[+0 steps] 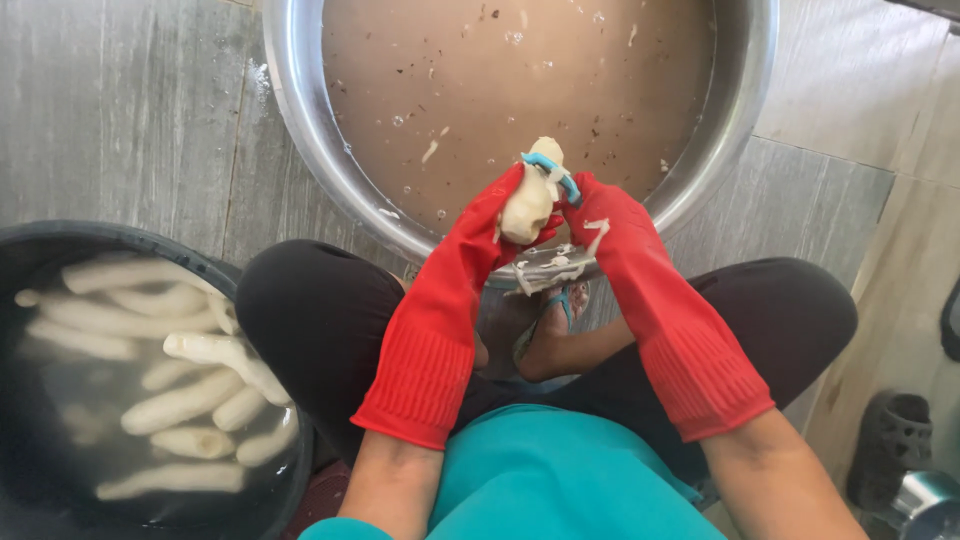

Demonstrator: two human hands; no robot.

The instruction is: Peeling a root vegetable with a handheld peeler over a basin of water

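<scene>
We see the peeled root [528,205] clasped in our left hand [495,215], fingers curled around its lower half, its long axis running up and away from us over the near rim of the steel basin [300,110]. Our right hand [600,215] sits just beside it on the right, pinching a blue peeler [553,168] laid against the root's top. Murky water lies beyond; the black tub [40,240] of peeled roots sits well apart, far left.
</scene>
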